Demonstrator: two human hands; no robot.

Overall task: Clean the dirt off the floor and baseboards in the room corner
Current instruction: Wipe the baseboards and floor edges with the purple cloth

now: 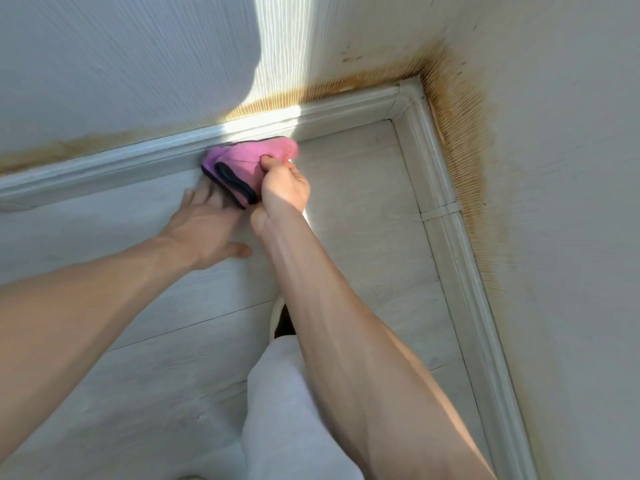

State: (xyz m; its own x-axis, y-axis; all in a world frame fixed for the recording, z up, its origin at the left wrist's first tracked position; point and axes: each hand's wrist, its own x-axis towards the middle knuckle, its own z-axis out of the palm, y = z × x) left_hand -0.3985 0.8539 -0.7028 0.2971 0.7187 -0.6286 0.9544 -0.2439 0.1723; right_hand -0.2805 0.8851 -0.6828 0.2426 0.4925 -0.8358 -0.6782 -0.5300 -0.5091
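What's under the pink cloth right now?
The pink cloth, held in the right hand, lies on the floor against the baseboard. Left hand fingertips reach beneath its dark edge. Any dirt underneath is covered.

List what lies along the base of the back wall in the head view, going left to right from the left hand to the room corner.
left hand flat on the floor → pink cloth against the baseboard → right hand gripping the cloth → baseboard corner joint
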